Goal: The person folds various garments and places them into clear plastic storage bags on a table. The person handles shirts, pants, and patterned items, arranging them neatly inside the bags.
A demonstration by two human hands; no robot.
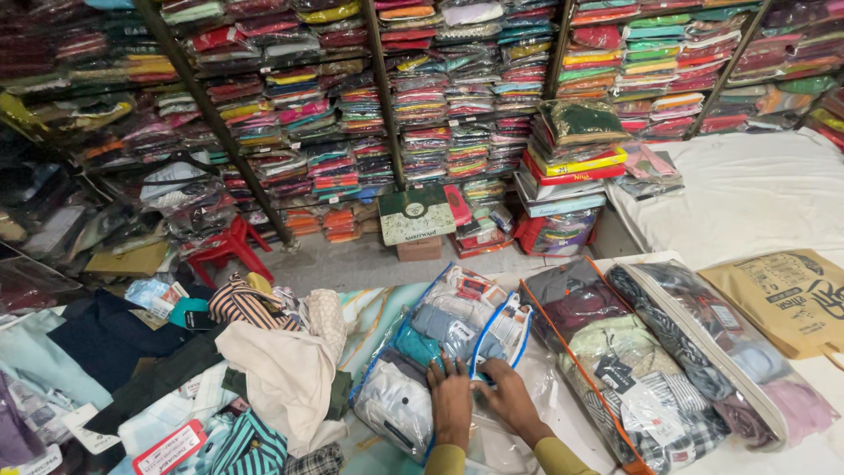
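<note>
Nearest me, both hands press flat, fingers spread, on a clear zip bag with blue trim (pixel 444 352) packed with folded clothes. My left hand (pixel 450 396) lies on the bag's lower middle; my right hand (pixel 510 400) is just beside it, fingers pointing toward the left hand. Neither hand grips anything. The bag lies low in the centre, on a pale sheet. Left of it is a loose heap of garments (pixel 264 369). To the right lie two larger clear bags, one orange-edged (pixel 607 361), one white-edged (pixel 703 343), then a brown paper bag (pixel 787 295). Farther off stand a red stool (pixel 229 246) and shelves (pixel 422 97) crammed with folded fabric.
</note>
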